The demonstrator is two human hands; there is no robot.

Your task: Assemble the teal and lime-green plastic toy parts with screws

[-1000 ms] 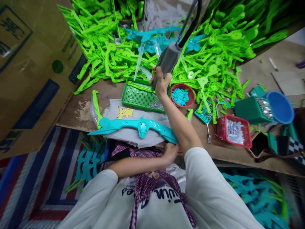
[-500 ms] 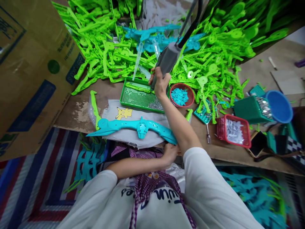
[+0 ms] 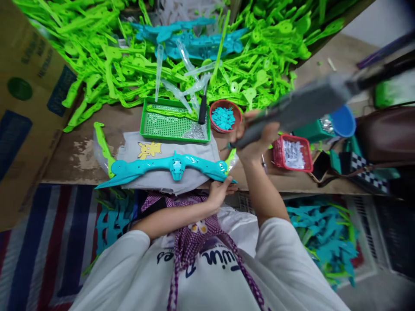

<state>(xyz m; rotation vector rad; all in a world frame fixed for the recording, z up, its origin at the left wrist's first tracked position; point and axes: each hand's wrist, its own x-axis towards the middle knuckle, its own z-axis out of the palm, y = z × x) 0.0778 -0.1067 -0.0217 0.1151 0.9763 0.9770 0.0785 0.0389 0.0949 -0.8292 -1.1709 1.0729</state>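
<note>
A turquoise bow-shaped plastic part [image 3: 149, 167] lies across a grey cloth [image 3: 129, 149] at the table's front edge. My left hand [image 3: 219, 193] is closed on its right tip. My right hand [image 3: 257, 140], blurred by motion, grips a grey electric screwdriver [image 3: 295, 108] whose bit points down-left, above the part's right end and apart from it. Lime-green arms [image 3: 105, 149] stick out behind both ends of the part. Behind the cloth, a green perforated tray [image 3: 142, 119] holds small screws, a lime strip and a dark-handled tool [image 3: 202, 110].
Heaps of lime-green parts [image 3: 106, 56] fill the back, with turquoise parts [image 3: 201, 43] among them. A red basket [image 3: 240, 110] holds small turquoise pieces; another red basket [image 3: 279, 155] holds white pieces. A tall cardboard box [image 3: 19, 142] stands at left.
My right hand has carried the screwdriver from over the green tray to the right and nearer, beside the part's right end. My left hand stays at that end. The view has shifted.
</note>
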